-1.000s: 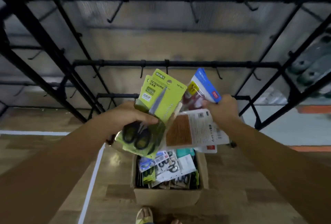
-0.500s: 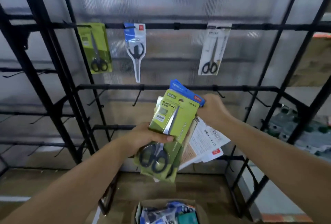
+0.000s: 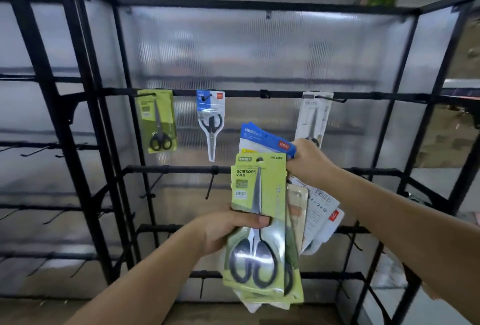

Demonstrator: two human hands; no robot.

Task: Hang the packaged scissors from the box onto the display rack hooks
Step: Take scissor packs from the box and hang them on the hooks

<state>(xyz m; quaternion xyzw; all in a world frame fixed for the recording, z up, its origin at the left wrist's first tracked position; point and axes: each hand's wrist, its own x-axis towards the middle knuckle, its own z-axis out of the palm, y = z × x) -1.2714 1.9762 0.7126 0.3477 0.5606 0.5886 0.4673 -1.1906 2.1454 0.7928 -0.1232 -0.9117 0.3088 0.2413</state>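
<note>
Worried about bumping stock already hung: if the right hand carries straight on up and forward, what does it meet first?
Probably the white scissors pack hanging just above the right hand; depth is unclear.

Head-worn view faces the display rack (image 3: 259, 93) closely, angled slightly upward.

My left hand (image 3: 228, 231) covers the middle of the front green scissors pack (image 3: 259, 226), and only my thumb shows across it; my other fingers are behind the card. That pack hides most of the packs stacked behind it, so I cannot count them. My right hand (image 3: 309, 163) hides the corner of the blue-topped pack (image 3: 262, 140) and the lower part of the white pack (image 3: 314, 116) hanging on the rack. The small print on the fanned white cards (image 3: 322, 210) is too blurred to read. Both my forearms run off the frame's bottom edge.
</note>
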